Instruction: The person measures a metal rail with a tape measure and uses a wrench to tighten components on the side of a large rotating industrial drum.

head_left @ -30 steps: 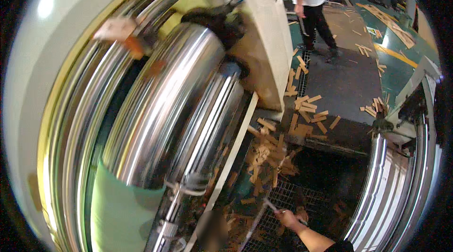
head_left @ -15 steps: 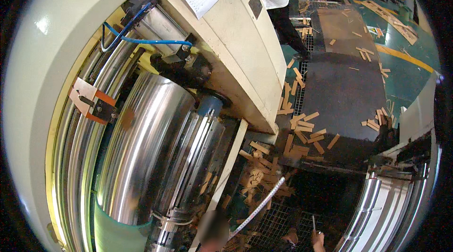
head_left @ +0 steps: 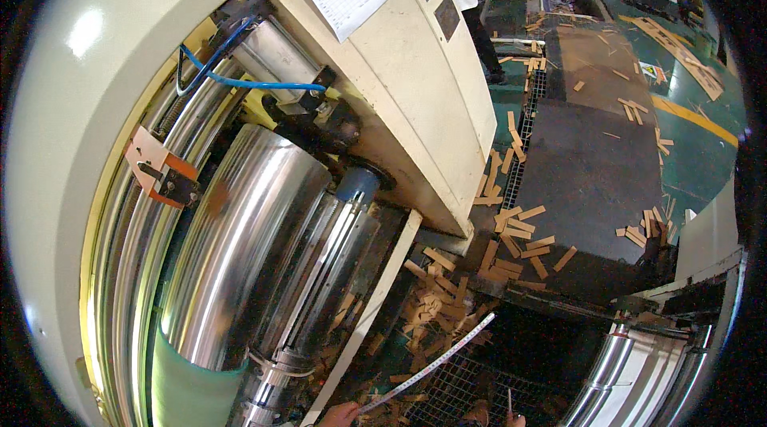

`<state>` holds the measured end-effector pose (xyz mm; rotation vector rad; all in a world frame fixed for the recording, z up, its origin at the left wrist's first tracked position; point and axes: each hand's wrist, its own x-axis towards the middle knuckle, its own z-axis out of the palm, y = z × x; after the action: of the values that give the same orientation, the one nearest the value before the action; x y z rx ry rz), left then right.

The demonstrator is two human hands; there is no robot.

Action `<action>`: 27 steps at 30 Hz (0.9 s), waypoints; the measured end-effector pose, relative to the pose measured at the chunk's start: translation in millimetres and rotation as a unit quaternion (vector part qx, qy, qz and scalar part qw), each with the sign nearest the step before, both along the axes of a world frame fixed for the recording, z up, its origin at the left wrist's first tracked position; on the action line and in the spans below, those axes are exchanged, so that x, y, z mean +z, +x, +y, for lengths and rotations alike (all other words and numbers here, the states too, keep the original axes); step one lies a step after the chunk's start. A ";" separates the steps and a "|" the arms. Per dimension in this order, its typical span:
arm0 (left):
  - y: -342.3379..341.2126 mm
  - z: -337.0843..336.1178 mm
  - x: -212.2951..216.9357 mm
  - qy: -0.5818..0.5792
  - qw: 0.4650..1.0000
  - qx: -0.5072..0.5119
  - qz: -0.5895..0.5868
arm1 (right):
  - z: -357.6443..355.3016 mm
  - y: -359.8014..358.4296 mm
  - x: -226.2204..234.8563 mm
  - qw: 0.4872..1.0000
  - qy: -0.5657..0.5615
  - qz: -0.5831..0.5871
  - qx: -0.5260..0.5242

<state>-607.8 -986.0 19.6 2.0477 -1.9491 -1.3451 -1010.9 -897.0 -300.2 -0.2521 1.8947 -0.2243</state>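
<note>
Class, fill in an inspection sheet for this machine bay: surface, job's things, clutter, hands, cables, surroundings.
Surface: mesh floor grating, partly littered.
Job's things: measuring tape stretched diagonally above the grating.
Clutter: wooden strips piled beside the cream machine housing.
Hands: left hand at the tape's lower end; right hand barely in view, grip unclear.
Cables: blue hose above the steel roller.
Surroundings: another person standing beyond the machine.

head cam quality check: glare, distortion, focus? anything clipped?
Head view: strong fisheye, the cream machine housing bows toward the black rim; bright glare streaks run along the chrome roller, and a blown highlight sits on the cream guard; the pit under the wood scraps is dark; focus is sharp mid-frame, softer at the edges; the left hand holding the steel ruler is cut off by the lower edge.
</note>
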 end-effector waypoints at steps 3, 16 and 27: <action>34.8 32.3 -34.5 0.058 0.995 0.070 0.033 | -0.9 0.0 0.2 1.000 -0.026 0.007 -0.009; 95.1 184.6 2.0 -0.135 0.953 0.201 -0.185 | 41.6 10.6 55.3 0.959 -0.172 0.032 0.222; 271.0 338.3 -25.6 -0.257 0.868 0.282 -0.318 | 80.0 146.3 106.0 0.754 -0.217 -0.037 0.618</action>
<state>-336.8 -647.7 -5.9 2.6020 -1.3883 -0.0109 -864.6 -817.0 -194.2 -1.6973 1.2124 0.2476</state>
